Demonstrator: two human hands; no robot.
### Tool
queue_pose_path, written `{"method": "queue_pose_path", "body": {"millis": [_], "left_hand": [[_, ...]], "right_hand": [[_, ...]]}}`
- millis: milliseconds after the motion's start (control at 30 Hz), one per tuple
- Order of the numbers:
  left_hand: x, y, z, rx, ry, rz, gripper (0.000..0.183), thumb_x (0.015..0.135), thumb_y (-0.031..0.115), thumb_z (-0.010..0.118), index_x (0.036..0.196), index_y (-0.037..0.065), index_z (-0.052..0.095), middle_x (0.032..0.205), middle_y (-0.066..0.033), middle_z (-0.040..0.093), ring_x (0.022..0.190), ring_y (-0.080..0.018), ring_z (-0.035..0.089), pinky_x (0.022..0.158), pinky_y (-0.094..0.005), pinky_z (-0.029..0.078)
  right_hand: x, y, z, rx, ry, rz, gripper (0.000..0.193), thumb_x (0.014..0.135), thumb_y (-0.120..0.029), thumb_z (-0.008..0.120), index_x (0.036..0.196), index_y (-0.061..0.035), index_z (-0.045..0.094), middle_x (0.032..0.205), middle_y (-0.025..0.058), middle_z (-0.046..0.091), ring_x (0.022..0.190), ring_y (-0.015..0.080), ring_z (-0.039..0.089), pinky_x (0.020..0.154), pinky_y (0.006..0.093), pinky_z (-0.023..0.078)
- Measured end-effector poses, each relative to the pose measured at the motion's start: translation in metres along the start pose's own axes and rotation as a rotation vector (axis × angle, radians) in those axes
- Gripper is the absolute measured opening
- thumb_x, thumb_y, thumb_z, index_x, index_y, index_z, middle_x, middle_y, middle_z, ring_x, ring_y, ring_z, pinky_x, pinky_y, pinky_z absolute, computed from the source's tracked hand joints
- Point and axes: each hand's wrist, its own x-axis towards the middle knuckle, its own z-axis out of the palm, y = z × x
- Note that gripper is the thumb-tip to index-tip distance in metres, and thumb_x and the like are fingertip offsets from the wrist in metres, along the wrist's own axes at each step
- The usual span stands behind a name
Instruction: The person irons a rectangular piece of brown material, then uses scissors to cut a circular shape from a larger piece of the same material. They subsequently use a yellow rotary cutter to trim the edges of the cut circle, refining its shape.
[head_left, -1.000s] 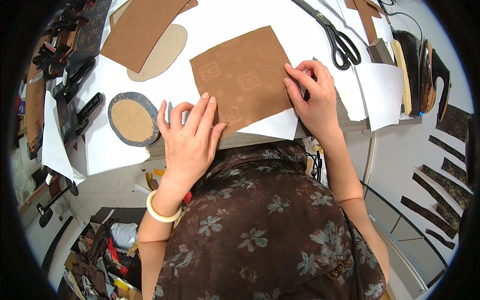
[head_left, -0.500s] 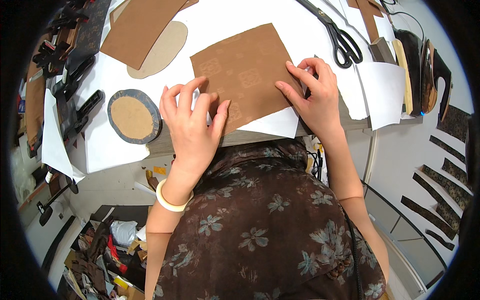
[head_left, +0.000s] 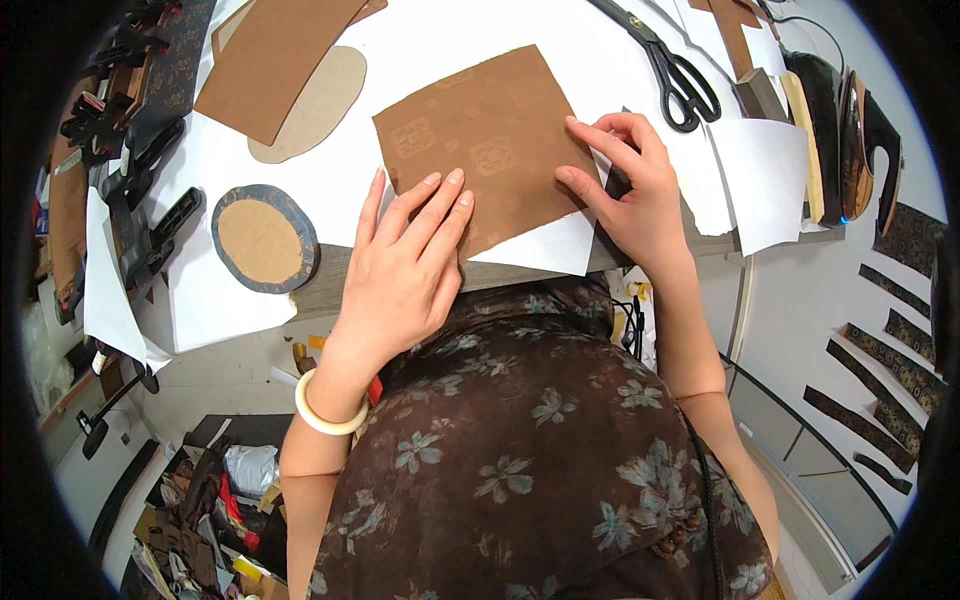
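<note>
A brown piece of fabric or thin leather (head_left: 470, 130) with faint square motifs lies at a slant on white paper near the table's front edge. On its lower left part my left hand (head_left: 405, 265) rests flat, fingers stretched out, covering that corner. Along the right edge is my right hand (head_left: 635, 190): thumb and forefinger sit apart on the edge, with the other fingers loosely bent. Neither hand grips the piece. White paper (head_left: 545, 245) shows from under its lower edge.
Left of my left hand lies an oval tan piece with a dark rim (head_left: 262, 240). Farther off are a plain brown panel (head_left: 275, 70) and a beige rounded piece (head_left: 325, 105). Black-handled scissors (head_left: 685, 90) lie at the far right, near a curled white sheet (head_left: 760, 175).
My left hand has gone from bent fingers at the piece's left edge to lying flat on its lower left part. My right hand stays at the right edge, thumb and forefinger barely shifted.
</note>
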Motion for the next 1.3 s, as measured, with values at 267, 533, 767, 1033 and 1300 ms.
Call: {"method": "queue_pose_path", "body": {"millis": [267, 533, 767, 1033, 1300], "left_hand": [[0.0, -0.011, -0.017, -0.063, -0.174, 0.088, 0.053, 0.081, 0.031, 0.068, 0.125, 0.004, 0.057, 0.148, -0.0113, 0.041, 0.133, -0.0334, 0.04, 0.116, -0.0601, 0.011], [0.001, -0.015, -0.02, -0.08, -0.219, 0.135, 0.062, 0.076, 0.041, 0.071, 0.12, 0.0, 0.058, 0.149, -0.0151, 0.038, 0.134, -0.0373, 0.038, 0.114, -0.0648, 0.007], [0.001, -0.021, -0.022, -0.09, -0.224, 0.177, 0.062, 0.074, 0.039, 0.073, 0.12, 0.001, 0.059, 0.148, -0.0158, 0.04, 0.134, -0.0371, 0.038, 0.114, -0.0654, 0.008], [0.002, -0.019, -0.02, -0.101, -0.135, 0.148, 0.055, 0.08, 0.033, 0.07, 0.122, 0.001, 0.058, 0.138, -0.0132, 0.049, 0.127, -0.0317, 0.045, 0.116, -0.0609, 0.014], [0.016, -0.017, 0.009, -0.158, 0.191, 0.029, 0.033, 0.08, -0.001, 0.068, 0.112, 0.002, 0.065, 0.109, -0.0102, 0.067, 0.101, -0.0249, 0.06, 0.112, -0.0595, 0.027]], "right_hand": [[0.001, 0.006, -0.008, 0.151, -0.115, 0.104, 0.026, 0.073, -0.014, 0.079, 0.098, -0.0101, 0.073, 0.088, 0.0054, 0.059, 0.064, 0.0163, 0.053, 0.056, 0.0281, 0.043], [0.007, -0.002, -0.008, 0.045, -0.122, 0.123, 0.029, 0.069, -0.013, 0.082, 0.095, -0.0053, 0.071, 0.085, 0.0045, 0.059, 0.07, 0.0154, 0.056, 0.061, 0.0266, 0.046], [0.005, 0.002, -0.004, 0.012, -0.08, 0.091, 0.031, 0.064, -0.02, 0.084, 0.09, -0.0104, 0.07, 0.084, 0.0019, 0.06, 0.065, 0.0184, 0.055, 0.063, 0.0309, 0.043], [0.005, -0.001, -0.006, -0.01, -0.126, 0.121, 0.035, 0.064, -0.02, 0.084, 0.094, -0.0097, 0.068, 0.089, 0.0026, 0.06, 0.079, 0.0209, 0.057, 0.073, 0.0342, 0.043], [0.037, -0.014, -0.022, -0.157, -0.354, -0.17, 0.036, 0.072, -0.016, 0.076, 0.105, -0.0068, 0.063, 0.121, 0.0028, 0.062, 0.111, 0.024, 0.052, 0.096, 0.0394, 0.036]]}}
